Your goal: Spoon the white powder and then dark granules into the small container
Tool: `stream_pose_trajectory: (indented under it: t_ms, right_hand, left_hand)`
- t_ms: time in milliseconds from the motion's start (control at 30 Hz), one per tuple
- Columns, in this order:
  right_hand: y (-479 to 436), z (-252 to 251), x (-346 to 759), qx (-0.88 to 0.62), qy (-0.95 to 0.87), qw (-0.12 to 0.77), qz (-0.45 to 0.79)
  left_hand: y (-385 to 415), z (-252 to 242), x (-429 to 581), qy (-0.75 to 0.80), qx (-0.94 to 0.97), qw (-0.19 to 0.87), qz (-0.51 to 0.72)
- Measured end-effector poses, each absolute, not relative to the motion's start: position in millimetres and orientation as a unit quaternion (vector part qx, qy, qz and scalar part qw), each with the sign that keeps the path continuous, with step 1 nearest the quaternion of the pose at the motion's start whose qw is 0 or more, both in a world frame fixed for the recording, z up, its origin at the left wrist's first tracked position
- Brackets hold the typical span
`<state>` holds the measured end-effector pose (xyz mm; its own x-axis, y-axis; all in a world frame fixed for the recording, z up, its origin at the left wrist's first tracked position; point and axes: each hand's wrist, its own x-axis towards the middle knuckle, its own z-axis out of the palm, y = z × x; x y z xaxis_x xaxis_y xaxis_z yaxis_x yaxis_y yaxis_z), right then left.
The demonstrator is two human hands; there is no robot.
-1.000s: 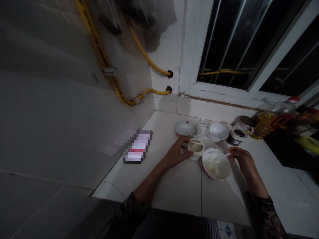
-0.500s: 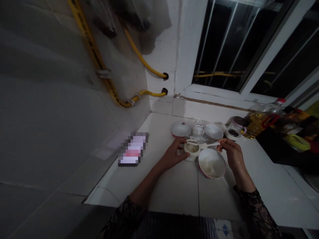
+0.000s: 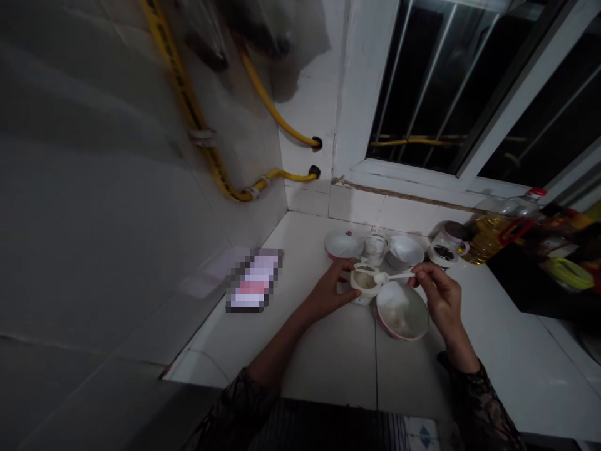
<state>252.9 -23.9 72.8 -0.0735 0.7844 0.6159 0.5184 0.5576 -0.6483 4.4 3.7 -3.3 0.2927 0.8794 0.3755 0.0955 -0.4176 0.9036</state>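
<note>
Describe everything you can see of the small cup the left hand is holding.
The small cup is a round, cream-white container, probably plastic, standing upright on the white counter. Its open top shows a pale, dull filling. The left hand grips its left side. The white spoon, held by the right hand, rests its bowl on the cup's right rim. The wide bowl sits close on its right; whether they touch cannot be told.
</note>
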Motion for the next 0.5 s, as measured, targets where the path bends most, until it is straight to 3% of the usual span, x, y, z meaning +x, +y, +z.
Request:
stream_pose_trajectory:
  t_ms: [133, 300, 500]
  right_hand:
    - [-15, 76, 283, -0.52, -0.691, 0.436, 0.248]
    - [-11, 68, 290, -0.561, -0.742, 0.31, 0.194]
    - [-10, 50, 274, -0.528, -0.737, 0.291, 0.305]
  left_hand:
    - [2, -1, 4, 0.355, 0.692, 0.412, 0.476]
    - [3, -1, 3, 0.36, 0.693, 0.412, 0.47]
    - [3, -1, 2, 0.362, 0.695, 0.409, 0.468]
